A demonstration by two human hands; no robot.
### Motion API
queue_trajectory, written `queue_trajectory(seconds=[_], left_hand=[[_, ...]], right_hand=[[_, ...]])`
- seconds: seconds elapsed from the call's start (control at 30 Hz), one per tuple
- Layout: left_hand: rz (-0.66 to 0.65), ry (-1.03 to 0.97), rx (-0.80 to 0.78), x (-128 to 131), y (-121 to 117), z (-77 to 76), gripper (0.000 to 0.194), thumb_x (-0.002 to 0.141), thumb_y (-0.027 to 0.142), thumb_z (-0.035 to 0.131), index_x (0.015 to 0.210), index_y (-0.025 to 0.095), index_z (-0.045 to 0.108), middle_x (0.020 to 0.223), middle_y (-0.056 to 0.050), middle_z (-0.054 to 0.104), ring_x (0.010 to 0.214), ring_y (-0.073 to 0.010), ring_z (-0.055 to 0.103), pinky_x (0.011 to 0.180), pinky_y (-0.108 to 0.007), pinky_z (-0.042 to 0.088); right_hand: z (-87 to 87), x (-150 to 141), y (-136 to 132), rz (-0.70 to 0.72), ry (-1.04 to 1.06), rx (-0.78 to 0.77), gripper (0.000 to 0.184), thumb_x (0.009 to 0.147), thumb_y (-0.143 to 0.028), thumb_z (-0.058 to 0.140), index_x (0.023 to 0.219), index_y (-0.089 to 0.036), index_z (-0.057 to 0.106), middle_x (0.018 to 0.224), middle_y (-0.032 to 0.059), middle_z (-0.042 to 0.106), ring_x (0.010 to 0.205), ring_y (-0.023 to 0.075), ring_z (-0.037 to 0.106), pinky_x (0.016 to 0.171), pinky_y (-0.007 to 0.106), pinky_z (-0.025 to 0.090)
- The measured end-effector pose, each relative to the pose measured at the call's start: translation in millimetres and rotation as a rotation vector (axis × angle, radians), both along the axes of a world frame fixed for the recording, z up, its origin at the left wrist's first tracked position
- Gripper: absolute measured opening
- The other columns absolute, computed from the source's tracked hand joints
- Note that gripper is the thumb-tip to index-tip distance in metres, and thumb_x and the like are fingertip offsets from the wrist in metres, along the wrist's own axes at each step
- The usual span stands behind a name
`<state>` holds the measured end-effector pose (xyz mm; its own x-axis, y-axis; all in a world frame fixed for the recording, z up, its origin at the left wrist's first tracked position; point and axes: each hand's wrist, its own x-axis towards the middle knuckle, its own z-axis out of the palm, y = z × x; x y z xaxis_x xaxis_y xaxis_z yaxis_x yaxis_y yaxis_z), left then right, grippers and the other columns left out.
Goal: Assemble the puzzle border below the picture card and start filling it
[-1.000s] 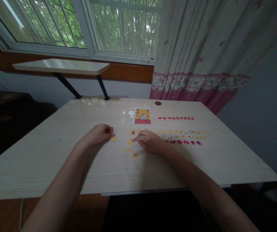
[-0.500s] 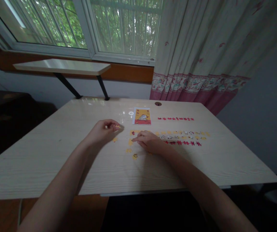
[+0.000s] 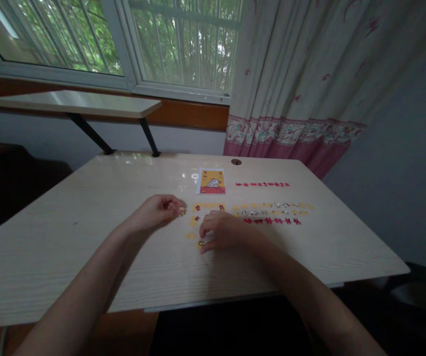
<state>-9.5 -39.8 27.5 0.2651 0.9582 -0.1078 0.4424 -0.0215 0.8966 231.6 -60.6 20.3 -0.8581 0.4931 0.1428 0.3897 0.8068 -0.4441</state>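
Note:
My left hand point(image 3: 159, 210) is closed in a pinch on a small yellow puzzle piece point(image 3: 182, 211), low over the table, left of the partly joined pieces. My right hand point(image 3: 222, 231) hovers with thumb and fingers apart around a loose yellow piece with a black curve point(image 3: 200, 244). Another yellow piece point(image 3: 190, 236) lies just left of its fingers. Beyond that hand runs a joined strip of yellow pieces point(image 3: 209, 205) with red marks. The right hand covers part of the layout.
A picture card point(image 3: 212, 181) with a white animal on yellow and red lies farther back. Right of it is a row of red pieces point(image 3: 262, 184). Rows of yellow and white pieces point(image 3: 272, 205) and red pieces point(image 3: 277, 221) lie to the right. A raised shelf point(image 3: 79, 103) stands at back left.
My left hand rose with the yellow piece and moved right, then came lower. My right hand left the pieces it was touching and shifted nearer me, its fingers spreading. The view turned slightly right.

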Motion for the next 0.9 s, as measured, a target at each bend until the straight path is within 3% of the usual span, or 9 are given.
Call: queue_trajectory(seconds=[0.17, 0.33, 0.67, 0.9], left_hand=[[0.180, 0.212, 0.168, -19, 8, -2.5, 0.029, 0.063, 0.043, 0.063, 0.074, 0.016, 0.064, 0.063, -0.002, 0.062, 0.056, -0.0144, 0.051, 0.052, -0.025, 0.038], [0.172, 0.449, 0.205, -36, 19, -10.3, 0.034, 0.064, 0.049, 0.059, 0.076, 0.018, 0.068, 0.074, -0.005, 0.070, 0.069, -0.0222, 0.061, 0.065, -0.031, 0.043], [0.121, 0.497, 0.225, -42, 25, -17.8, 0.032, 0.065, 0.045, 0.056, 0.079, 0.020, 0.070, 0.082, -0.008, 0.073, 0.073, -0.0255, 0.064, 0.070, -0.033, 0.045], [0.136, 0.520, 0.226, -38, 23, -10.7, 0.032, 0.062, 0.044, 0.057, 0.078, 0.020, 0.071, 0.083, -0.009, 0.074, 0.073, -0.0262, 0.064, 0.067, -0.032, 0.045]], right_hand=[[-0.5, -1, 2, -0.019, -0.032, -0.027, 0.018, 0.077, -0.033, 0.073, 0.083, -0.017, 0.067, 0.085, 0.0036, 0.067, 0.085, 0.0145, 0.057, 0.083, 0.027, 0.041], [-1.4, -2, -1, -0.036, -0.027, 0.016, 0.021, 0.077, -0.035, 0.073, 0.085, -0.017, 0.066, 0.087, 0.0038, 0.067, 0.084, 0.0149, 0.057, 0.081, 0.027, 0.042], [-14.5, -2, 2, 0.012, 0.043, 0.047, 0.016, 0.078, -0.030, 0.071, 0.083, -0.017, 0.064, 0.085, 0.0026, 0.065, 0.082, 0.0130, 0.056, 0.081, 0.025, 0.041], [-10.8, 0, 0, 0.011, 0.044, 0.024, 0.014, 0.079, -0.026, 0.069, 0.089, -0.017, 0.063, 0.091, 0.0040, 0.066, 0.085, 0.0133, 0.057, 0.085, 0.027, 0.042]])
